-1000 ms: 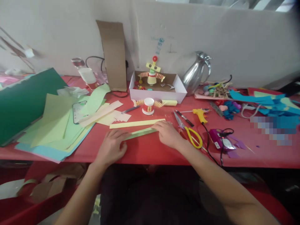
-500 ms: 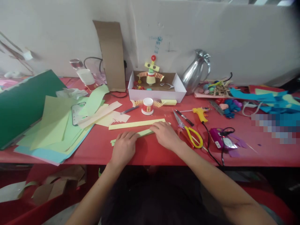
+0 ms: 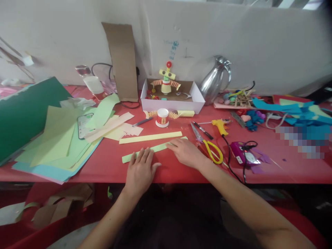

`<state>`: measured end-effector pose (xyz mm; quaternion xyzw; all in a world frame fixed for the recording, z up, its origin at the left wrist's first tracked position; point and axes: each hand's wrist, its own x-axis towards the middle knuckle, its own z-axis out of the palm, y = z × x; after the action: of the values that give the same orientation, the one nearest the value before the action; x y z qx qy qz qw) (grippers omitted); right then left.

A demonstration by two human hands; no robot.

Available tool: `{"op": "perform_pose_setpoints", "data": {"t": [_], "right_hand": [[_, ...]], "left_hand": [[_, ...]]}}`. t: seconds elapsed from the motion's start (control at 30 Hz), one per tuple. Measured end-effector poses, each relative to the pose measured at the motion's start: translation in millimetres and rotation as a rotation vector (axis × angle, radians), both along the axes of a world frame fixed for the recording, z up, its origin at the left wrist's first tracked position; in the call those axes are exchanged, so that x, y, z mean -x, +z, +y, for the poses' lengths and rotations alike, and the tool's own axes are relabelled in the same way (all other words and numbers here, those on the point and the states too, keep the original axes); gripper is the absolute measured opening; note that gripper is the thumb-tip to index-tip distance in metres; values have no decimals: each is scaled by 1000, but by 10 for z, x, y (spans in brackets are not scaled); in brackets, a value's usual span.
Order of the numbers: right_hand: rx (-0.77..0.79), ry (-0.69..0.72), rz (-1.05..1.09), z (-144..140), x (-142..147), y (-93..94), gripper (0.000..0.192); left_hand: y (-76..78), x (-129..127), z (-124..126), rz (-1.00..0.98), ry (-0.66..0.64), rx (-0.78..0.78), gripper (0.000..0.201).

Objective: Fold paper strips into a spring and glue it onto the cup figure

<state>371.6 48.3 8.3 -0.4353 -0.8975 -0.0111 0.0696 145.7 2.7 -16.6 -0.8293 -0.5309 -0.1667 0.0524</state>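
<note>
Near the lower middle of the frame a light green paper strip (image 3: 153,149) lies flat on the red counter (image 3: 272,171), running from lower left up to the right. The left hand (image 3: 140,169) lies palm down with fingers spread flat, its fingertips resting on the strip's middle; it grips nothing. The right hand (image 3: 185,152) is likewise open and flat, fingers pressing on the strip's right end. Just above, a pale yellow paper strip (image 3: 150,137) lies nearly parallel, apart from both hands. Right of the right hand lie yellow-handled scissors (image 3: 211,150), and beyond them a yellow glue gun (image 3: 220,126). At the centre back, against the wall, a shallow white cardboard box (image 3: 172,103) holds a small paper robot figure (image 3: 166,81) standing upright, with a few small coloured scraps around its base. In front of the box stands a small white and red paper cup (image 3: 162,117), upside down, with folded paper springs at its sides. A steel jug (image 3: 216,81) stands right of the box. Loose green and yellow sheets (image 3: 59,138) are heaped at the left.
</note>
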Motion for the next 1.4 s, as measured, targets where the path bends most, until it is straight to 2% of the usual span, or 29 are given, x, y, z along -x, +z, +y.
{"op": "perform_pose_setpoints", "data": {"t": [0.17,0.27,0.4,0.53,0.7,0.87,1.1,1.23,1.33,1.4], "right_hand": [[-34,-67,-40,-65,112,18,32],[-36,-95,-20,-68,85,13,28],[-41,-163,43,-48,-82,-12,26],[-73,-159,66,-19,-184,-29,25],[-137,-228,32,-20,-148,-42,26],[-145,-238,2,-89,-100,-44,28],[-143,-257,45,-121,-100,-46,30],[-165,-260,68,-138,-114,-97,28],[-151,-274,59,-143,-99,-79,30],[-130,-304,39,-143,-56,-31,31]], "left_hand": [[89,-137,-19,60,91,21,55],[124,-146,-26,103,102,20,56],[120,5,-84,144,155,-2,50],[91,168,-144,153,181,-46,50],[-9,284,-92,128,196,-103,52],[-72,435,44,93,200,-118,48],[-59,583,48,50,209,-79,45],[-14,679,-7,21,173,-122,38],[65,639,-19,24,236,-138,36],[107,516,7,36,277,-137,34]]}}
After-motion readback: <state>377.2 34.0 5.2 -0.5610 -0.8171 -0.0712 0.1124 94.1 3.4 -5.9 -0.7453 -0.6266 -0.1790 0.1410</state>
